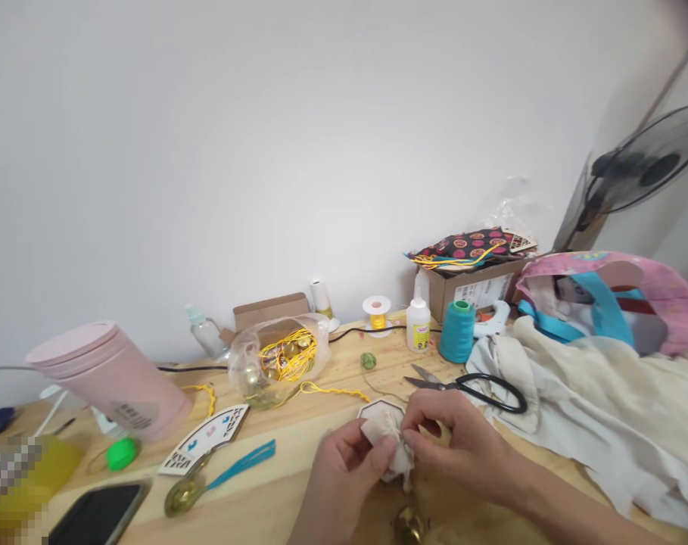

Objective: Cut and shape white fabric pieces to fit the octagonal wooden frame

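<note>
My left hand [352, 473] pinches a small gathered bundle of off-white cloth [390, 431] between thumb and fingers. My right hand [454, 435] is closed at the bundle's right side, its fingertips touching the cloth; what exactly they pinch is hidden. Behind and below the bundle lies a white octagonal piece with a dark rim [372, 410], mostly covered. A brass bell [409, 526] sits just under the hands. From a small green ball of thread [368, 360], a thin strand runs toward my right hand. Black-handled scissors [491, 390] lie open beyond that hand.
Off-white cloth [599, 393] spreads at right. Behind stand a teal thread cone [457, 333], a glue bottle [418, 327] and a cardboard box [474, 284]. Leftward are a bag of bells and cords [281, 356], a fan-shaped piece [204, 443], a pink bin [116, 386] and a phone [99, 515].
</note>
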Action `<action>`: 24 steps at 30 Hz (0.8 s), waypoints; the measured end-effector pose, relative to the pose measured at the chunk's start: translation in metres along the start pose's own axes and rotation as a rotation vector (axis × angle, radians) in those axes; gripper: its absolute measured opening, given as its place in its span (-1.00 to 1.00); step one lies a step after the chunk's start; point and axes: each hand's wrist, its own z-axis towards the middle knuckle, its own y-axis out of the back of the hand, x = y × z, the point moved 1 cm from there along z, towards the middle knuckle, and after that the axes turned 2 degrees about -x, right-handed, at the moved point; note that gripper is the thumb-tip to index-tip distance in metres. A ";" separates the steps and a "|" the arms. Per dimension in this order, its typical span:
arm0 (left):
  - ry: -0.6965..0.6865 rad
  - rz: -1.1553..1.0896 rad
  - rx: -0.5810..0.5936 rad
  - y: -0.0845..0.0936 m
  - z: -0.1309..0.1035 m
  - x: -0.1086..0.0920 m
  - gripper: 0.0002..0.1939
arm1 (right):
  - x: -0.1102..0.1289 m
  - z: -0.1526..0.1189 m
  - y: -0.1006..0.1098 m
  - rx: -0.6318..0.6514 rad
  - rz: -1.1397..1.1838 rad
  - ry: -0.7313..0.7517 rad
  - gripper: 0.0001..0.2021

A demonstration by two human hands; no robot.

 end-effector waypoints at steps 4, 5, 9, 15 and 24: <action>-0.006 -0.004 0.009 0.000 0.000 -0.002 -0.80 | 0.003 -0.001 -0.001 0.012 -0.039 0.005 -0.85; -0.008 -0.010 0.016 0.000 0.000 -0.003 -0.80 | 0.004 0.000 -0.001 0.014 -0.051 0.003 -0.85; -0.015 -0.051 0.019 0.000 0.000 -0.003 -0.80 | 0.001 0.007 0.006 0.015 -0.122 -0.026 -0.84; 0.006 -0.156 -0.042 0.002 0.000 -0.006 -0.86 | -0.018 0.005 0.044 0.061 -0.308 -0.156 -0.82; 0.066 -0.247 -0.151 0.001 -0.002 -0.006 -0.84 | -0.039 -0.036 0.056 0.144 -0.662 -0.227 -0.82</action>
